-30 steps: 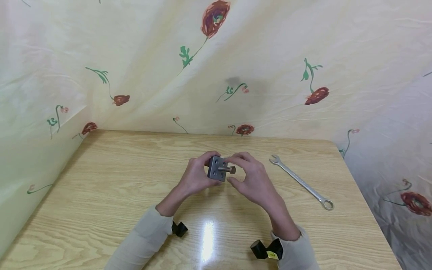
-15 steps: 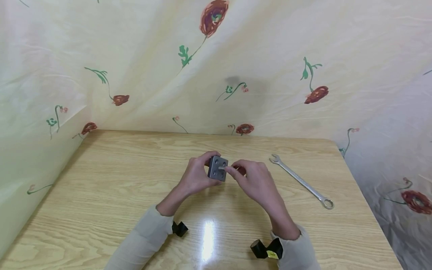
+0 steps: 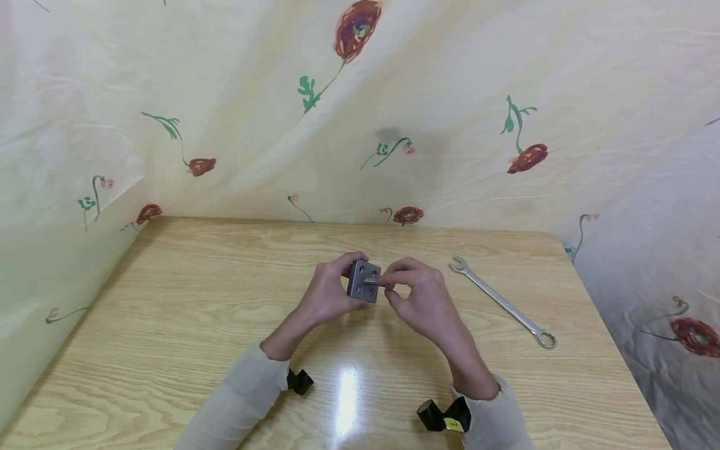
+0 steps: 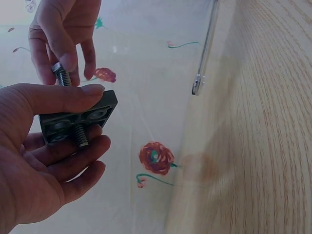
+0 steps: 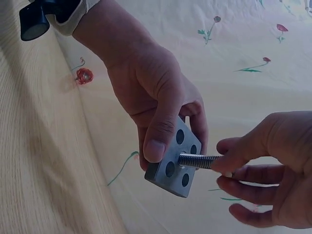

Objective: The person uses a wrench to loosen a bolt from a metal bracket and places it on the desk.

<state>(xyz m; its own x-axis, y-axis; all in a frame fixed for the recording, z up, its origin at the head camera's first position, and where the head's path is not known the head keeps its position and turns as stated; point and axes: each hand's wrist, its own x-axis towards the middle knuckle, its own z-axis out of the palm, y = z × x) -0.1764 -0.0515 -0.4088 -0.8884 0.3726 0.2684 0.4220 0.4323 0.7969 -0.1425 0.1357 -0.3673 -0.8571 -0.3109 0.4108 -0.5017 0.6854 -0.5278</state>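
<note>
Dark grey square metal plate (image 3: 364, 292) in left hand (image 3: 330, 290), holes (image 5: 180, 137) darker. Silver-grey threaded metal bolt (image 5: 199, 161) at right hand (image 3: 423, 299). Silver metal wrench (image 3: 500, 302) right of right hand. Light tan wood-grain desk (image 3: 169, 281) under both hands. Cream cloth backdrop (image 3: 253, 144) beyond them: red poppies (image 3: 357, 30), green stems. Plain beige fabric sleeves (image 3: 242, 394) behind hands; black wrist camera (image 3: 432, 415) behind right hand, yellow label (image 3: 454, 424).

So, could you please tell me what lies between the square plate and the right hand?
The threaded bolt spans that stretch, running from the square plate to the right hand; the right wrist view shows it clearly.
</note>
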